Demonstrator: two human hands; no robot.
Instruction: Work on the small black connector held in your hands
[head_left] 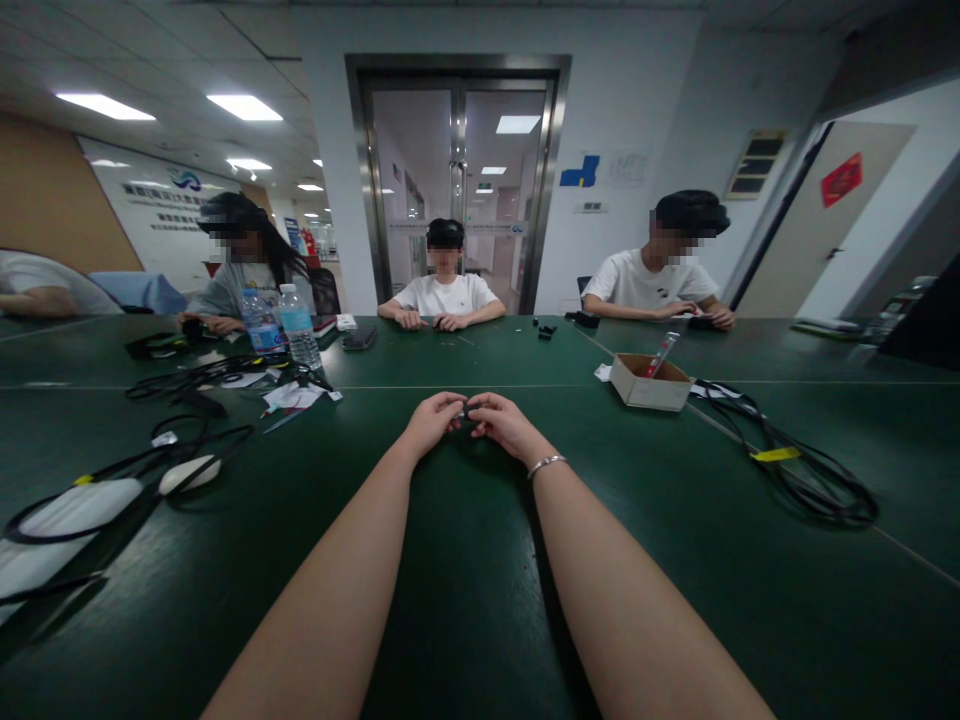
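My left hand (433, 420) and my right hand (501, 420) meet over the middle of the dark green table (465, 600). Both have their fingers curled and pinched together around a small dark object (466, 410) held between the fingertips. It is too small to name. A thin silver bracelet (546, 464) circles my right wrist. Both forearms stretch out from the near edge.
An open cardboard box (649, 382) with a red-tipped tube stands to the right, and a black cable coil (810, 475) lies beyond it. Two water bottles (289, 325), cables and papers lie at the left. Three people sit across the table, and a fourth person's arm rests at far left.
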